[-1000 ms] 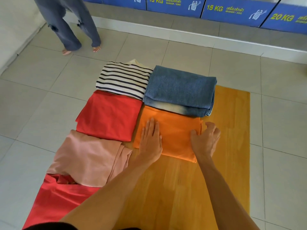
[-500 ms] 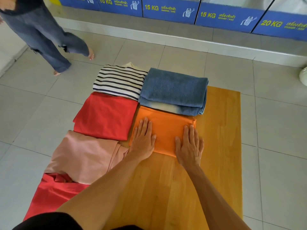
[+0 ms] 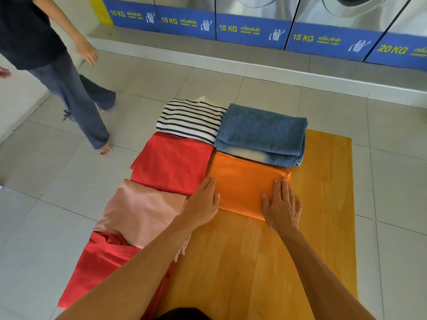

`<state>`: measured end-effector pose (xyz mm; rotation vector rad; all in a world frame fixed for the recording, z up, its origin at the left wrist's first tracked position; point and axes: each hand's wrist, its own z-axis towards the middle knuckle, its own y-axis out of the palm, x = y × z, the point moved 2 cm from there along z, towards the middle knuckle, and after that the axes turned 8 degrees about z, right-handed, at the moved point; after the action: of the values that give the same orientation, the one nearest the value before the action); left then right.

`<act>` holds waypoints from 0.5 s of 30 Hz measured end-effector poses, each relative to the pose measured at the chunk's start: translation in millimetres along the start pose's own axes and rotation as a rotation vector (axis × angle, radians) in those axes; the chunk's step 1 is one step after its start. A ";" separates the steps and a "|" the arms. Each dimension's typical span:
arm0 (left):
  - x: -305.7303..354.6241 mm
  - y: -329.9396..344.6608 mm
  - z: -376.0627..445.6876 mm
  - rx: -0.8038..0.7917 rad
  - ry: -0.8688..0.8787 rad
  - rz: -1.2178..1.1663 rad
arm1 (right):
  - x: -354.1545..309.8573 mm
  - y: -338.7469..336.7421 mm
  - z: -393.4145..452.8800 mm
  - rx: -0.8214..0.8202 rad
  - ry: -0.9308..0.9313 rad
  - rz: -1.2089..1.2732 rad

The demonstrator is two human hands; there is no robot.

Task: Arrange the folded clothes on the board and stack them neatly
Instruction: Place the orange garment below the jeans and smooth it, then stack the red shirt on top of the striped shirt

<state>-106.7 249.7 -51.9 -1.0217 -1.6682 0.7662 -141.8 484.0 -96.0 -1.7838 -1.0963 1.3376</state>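
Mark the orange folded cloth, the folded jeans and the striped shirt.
orange folded cloth [image 3: 245, 181]: head view, bare middle.
folded jeans [image 3: 261, 130]: head view, top layer.
striped shirt [image 3: 189, 118]: head view, striped middle.

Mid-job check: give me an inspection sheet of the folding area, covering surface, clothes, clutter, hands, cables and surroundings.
Surface: wooden board on tiled floor, right half bare.
Job's things: striped top, denim, red piece, orange piece, pink piece, second red piece laid side by side, not stacked.
Clutter: nothing seen.
Hands: left hand and right hand flat on the orange piece's near edge.
Cables: nothing seen.
Surroundings: washing machines; bystander at the left.
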 end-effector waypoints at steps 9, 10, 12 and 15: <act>-30.9 -42.1 0.8 0.119 0.066 -0.136 | -42.1 -28.9 -10.0 0.176 0.095 0.198; -36.8 -47.1 2.0 0.120 0.074 -0.142 | -51.6 -31.7 -15.9 0.227 0.119 0.252; -51.1 -56.7 3.9 0.131 0.090 -0.154 | -72.3 -30.2 -26.5 0.292 0.150 0.328; -80.3 -71.1 3.4 0.152 0.107 -0.174 | -110.1 -12.3 -37.7 0.332 0.145 0.375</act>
<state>-116.9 146.1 -25.7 -0.7873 -1.5585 0.6994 -123.0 390.2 -28.5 -1.8511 -0.4407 1.4753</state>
